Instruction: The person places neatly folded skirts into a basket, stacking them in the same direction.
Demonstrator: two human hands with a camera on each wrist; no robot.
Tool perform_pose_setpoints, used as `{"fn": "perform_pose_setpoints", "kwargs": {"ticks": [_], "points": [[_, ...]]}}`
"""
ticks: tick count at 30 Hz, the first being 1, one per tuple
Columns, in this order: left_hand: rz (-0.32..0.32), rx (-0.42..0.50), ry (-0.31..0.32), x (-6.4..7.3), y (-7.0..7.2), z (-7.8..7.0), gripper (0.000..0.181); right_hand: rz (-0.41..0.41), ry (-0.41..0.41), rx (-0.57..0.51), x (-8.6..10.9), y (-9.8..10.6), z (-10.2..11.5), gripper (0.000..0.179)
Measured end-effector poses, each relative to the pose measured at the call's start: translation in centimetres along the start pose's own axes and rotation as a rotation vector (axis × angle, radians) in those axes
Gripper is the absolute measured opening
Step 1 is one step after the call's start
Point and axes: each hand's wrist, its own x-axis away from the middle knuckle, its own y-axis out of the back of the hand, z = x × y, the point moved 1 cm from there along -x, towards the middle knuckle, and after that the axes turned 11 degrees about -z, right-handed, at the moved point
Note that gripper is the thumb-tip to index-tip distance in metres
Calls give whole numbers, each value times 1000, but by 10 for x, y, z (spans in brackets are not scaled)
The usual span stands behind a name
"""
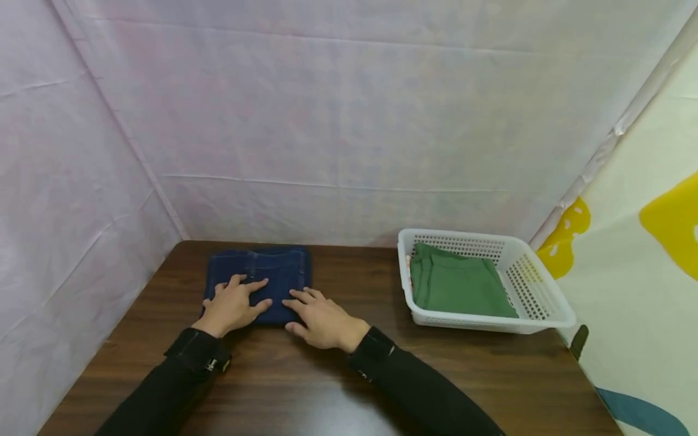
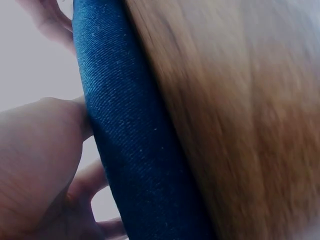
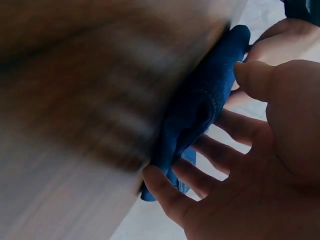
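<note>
Two hands, two dark sleeves, one blue denim garment, one white basket, one green cloth inside it, one table.

Denim: dark blue, folded to a roughly rectangular pad, lying flat on the brown wood-look table, far left area by the back edge. Pale stitching lines show on its upper face. Right wrist view: layered edge, with a gap between folds and a stitched seam. Left wrist view: near edge is a thick, rounded fold with visible weave.

Left hand: released, fingers spread on top of the denim, left portion. Right hand: also released, fingers extended and slightly spread, tips touching the denim's right side. Neither hand grasps anything.

Basket sits well apart to the right; green cloth lies folded in it, against the left side.
</note>
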Motion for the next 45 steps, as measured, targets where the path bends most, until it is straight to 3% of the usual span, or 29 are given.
{"fn": "perform_pose_setpoints", "kwargs": {"ticks": [10,19,27,45], "points": [[19,-25,-27,11,-1,-22,62,-22,-5,-41,24,10,-8,50],[-3,-9,-129,25,-9,-51,60,-6,-12,-69,59,27,-15,41],[13,-27,-175,35,-14,-71,57,29,-23,22,82,34,-16,53],[72,17,-261,60,-19,-105,57,-43,-45,-37,134,52,-29,41]]}}
